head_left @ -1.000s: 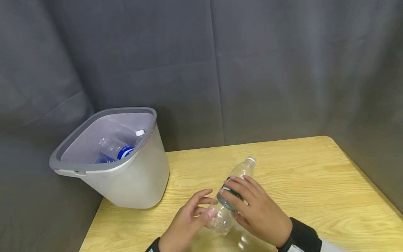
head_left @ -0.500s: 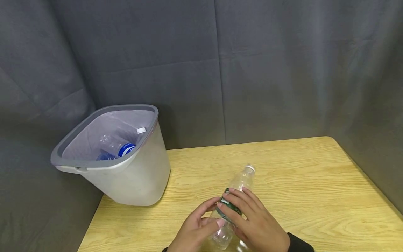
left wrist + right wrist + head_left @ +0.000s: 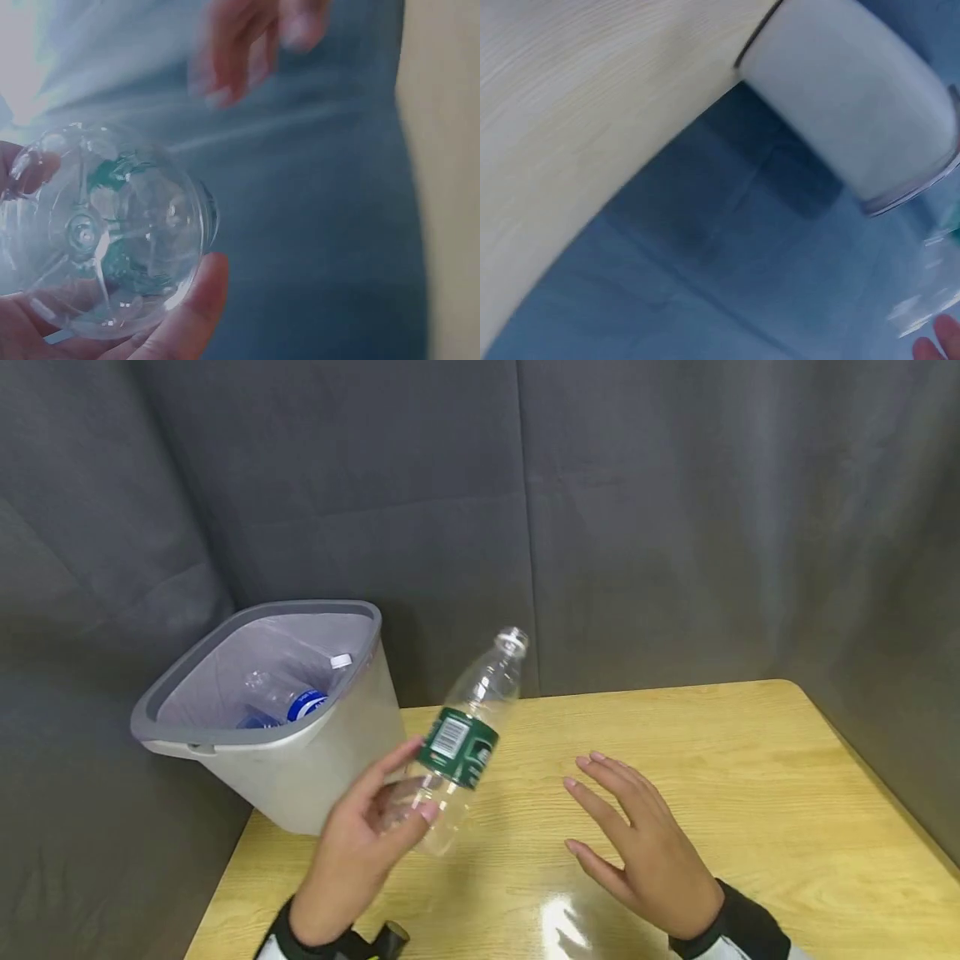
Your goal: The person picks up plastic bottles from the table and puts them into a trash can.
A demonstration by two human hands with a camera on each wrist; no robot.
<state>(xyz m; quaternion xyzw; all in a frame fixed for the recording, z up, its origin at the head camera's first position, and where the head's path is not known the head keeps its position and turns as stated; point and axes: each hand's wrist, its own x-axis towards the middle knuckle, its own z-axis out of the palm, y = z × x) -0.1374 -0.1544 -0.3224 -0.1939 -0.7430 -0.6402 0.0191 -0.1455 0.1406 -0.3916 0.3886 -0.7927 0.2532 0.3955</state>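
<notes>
A clear plastic bottle with a green label and a whitish cap leans up and to the right over the table. My left hand grips it near its base, thumb on the near side and fingers on the far side. In the left wrist view the bottle's round ribbed base faces the camera. To the right, my right hand hovers apart from the bottle with its fingers spread and nothing held. The right wrist view catches only its fingertips at the lower right corner.
A whitish bin with a grey rim and a liner stands on the table's left side. Inside lie clear bottles, one with a blue label. Behind the wooden table hangs a dark grey curtain.
The left hand has lifted the bottle up and to the left, toward the bin. The right hand has let go of it and moved off to the right, fingers spread.
</notes>
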